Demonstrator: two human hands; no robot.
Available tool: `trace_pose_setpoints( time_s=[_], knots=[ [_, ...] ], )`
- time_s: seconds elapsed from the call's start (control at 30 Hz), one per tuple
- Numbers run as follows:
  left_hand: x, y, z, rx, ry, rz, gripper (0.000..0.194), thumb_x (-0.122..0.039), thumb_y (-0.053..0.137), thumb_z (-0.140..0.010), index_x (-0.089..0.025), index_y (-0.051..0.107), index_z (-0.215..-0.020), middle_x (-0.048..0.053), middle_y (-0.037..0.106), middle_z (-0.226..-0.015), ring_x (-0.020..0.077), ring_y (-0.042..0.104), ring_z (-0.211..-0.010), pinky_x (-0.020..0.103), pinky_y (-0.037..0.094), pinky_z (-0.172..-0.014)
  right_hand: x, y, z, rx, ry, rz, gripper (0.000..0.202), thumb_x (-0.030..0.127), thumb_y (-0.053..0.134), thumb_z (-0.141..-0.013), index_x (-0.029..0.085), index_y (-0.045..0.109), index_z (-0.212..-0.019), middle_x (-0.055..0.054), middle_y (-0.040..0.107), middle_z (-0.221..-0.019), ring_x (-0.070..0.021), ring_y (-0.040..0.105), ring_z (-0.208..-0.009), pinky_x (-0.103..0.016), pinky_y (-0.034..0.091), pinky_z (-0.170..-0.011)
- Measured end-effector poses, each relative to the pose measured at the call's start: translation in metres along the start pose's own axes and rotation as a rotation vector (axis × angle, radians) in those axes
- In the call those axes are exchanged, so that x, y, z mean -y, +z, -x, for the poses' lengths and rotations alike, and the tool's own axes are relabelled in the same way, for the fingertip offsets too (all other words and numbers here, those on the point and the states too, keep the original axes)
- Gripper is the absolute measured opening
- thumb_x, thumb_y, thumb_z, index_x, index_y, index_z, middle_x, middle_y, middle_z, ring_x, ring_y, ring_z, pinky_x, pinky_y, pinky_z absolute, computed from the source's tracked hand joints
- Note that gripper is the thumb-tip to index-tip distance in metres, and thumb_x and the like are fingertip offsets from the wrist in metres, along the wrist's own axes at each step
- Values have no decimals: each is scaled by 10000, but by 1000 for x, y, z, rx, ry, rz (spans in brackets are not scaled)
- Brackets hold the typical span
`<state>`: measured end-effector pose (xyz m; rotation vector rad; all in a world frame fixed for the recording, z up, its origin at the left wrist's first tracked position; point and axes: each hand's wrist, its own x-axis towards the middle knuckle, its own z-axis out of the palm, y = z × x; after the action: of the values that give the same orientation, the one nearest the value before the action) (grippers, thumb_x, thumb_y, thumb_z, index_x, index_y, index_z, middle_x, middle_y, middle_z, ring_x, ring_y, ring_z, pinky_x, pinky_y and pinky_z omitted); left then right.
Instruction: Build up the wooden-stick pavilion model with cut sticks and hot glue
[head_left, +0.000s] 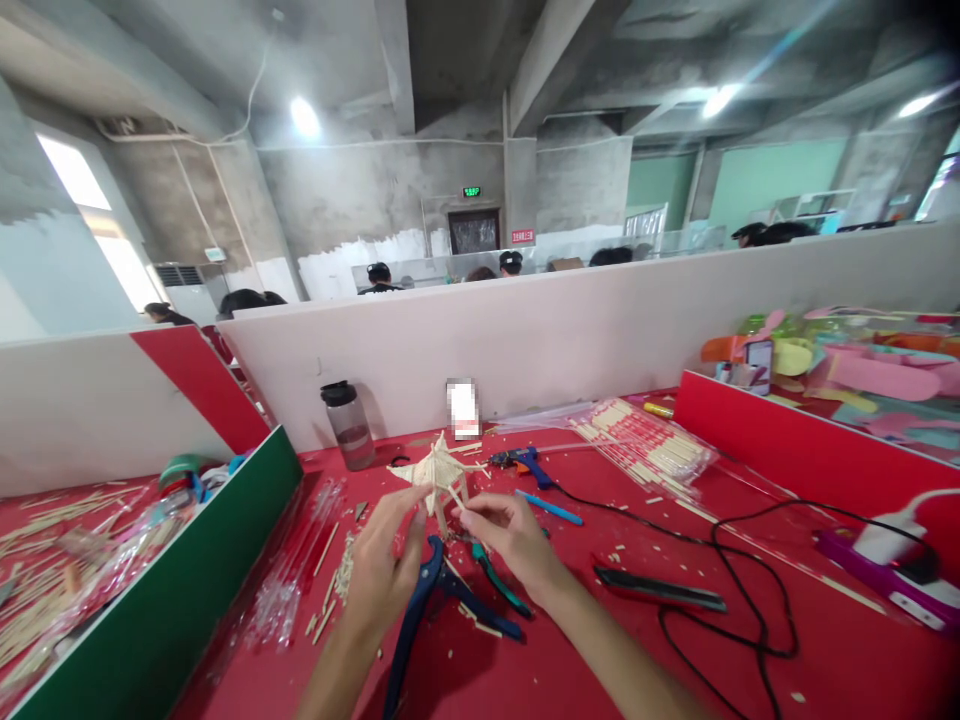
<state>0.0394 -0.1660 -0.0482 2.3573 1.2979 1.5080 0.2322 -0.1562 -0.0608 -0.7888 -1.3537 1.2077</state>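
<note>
A small pale model of wooden sticks (441, 462), with a pointed, star-like roof on thin legs, stands on the red table before me. My left hand (386, 545) has its index finger and thumb at the model's front left corner, gripping it lightly. On the other side, my right hand (510, 537) pinches a thin wooden stick (454, 496) against the front of the model. Just below the hands lie a dark blue cutter (427, 590) with its handles spread and green-handled pliers (499, 580). The fingertips partly cover the model's legs.
A blue glue gun (525, 462), blue pen (550, 507) and black utility knife (660, 588) lie rightward. Cable loops reach a purple power strip (892, 580). Bundled sticks (649, 440), a bottle (348, 425) and phone (463, 408) are behind; green (172, 570) and red dividers (795, 440) flank.
</note>
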Motion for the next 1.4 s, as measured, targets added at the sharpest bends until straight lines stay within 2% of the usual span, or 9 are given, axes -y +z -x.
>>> trace_pose_setpoints(
  time_s=[0.13, 0.37, 0.47, 0.6, 0.7, 0.9, 1.13, 1.3, 1.4],
  knots=[
    [-18, 8, 3, 47, -114, 137, 329, -342, 573, -949, -222, 629, -1250, 70, 755, -1055, 211, 720, -965, 325, 567, -888, -2, 7, 5, 46, 11, -39, 264, 439, 743, -798, 176, 768, -811, -9, 679, -709, -163, 593, -678, -269, 468, -660],
    [-12, 26, 7, -39, -230, 366, 331, -359, 653, -895, -207, 652, -1189, 17, 736, -870, 168, 708, -829, 275, 565, -837, -13, 13, 4, 54, 15, -92, 315, 446, 814, -714, 176, 655, -747, -5, 671, -733, -163, 615, -699, -276, 496, -694],
    [-11, 26, 8, -28, -263, 403, 322, -366, 663, -889, -199, 662, -1165, 24, 730, -884, 170, 705, -834, 275, 564, -834, -9, 4, 0, 94, 0, -14, 323, 460, 774, -757, 181, 617, -789, -16, 677, -778, -178, 640, -744, -290, 510, -724],
    [-11, 24, 5, 77, -315, 432, 323, -367, 635, -908, -209, 657, -1188, 17, 714, -891, 153, 690, -762, 247, 563, -730, -2, -26, -3, 143, -44, 421, 276, 436, 625, -900, 186, 624, -1017, -73, 699, -956, -230, 664, -903, -343, 511, -809],
    [-8, 28, 6, 266, -303, 407, 310, -321, 617, -906, -215, 670, -1193, 19, 723, -875, 145, 666, -687, 235, 541, -646, -9, -44, 0, 97, -69, 954, 438, 473, 686, -850, 149, 624, -1138, -171, 663, -1138, -342, 604, -1105, -466, 457, -948],
    [3, 41, 12, 441, -274, 327, 331, -233, 597, -875, -249, 679, -1195, 38, 748, -965, 194, 698, -866, 285, 547, -790, -31, -36, 12, 220, 21, 1356, 798, 657, 727, -727, 103, 606, -1289, -267, 557, -1337, -473, 443, -1290, -612, 332, -1045],
    [16, 43, 12, 426, -404, 380, 366, -315, 594, -871, -186, 649, -1209, 40, 688, -868, 166, 642, -691, 257, 517, -650, -23, -37, 8, 236, 84, 1412, 425, 342, 578, -871, 58, 654, -1179, -277, 586, -1285, -430, 488, -1261, -535, 349, -1051],
    [23, 45, 14, 397, -424, 413, 372, -362, 602, -879, -196, 637, -1210, 29, 666, -858, 161, 630, -657, 259, 504, -623, -4, -69, 4, 399, 143, 1171, 315, 382, 515, -924, 145, 647, -1084, -178, 656, -1156, -347, 574, -1174, -444, 415, -993],
    [18, 48, 15, 381, -414, 415, 358, -353, 610, -878, -197, 648, -1197, 22, 667, -833, 166, 638, -685, 266, 514, -653, 7, -83, 8, 356, 204, 985, 301, 423, 442, -972, 190, 626, -1024, -114, 660, -1086, -290, 615, -1044, -420, 439, -918]
  ],
)
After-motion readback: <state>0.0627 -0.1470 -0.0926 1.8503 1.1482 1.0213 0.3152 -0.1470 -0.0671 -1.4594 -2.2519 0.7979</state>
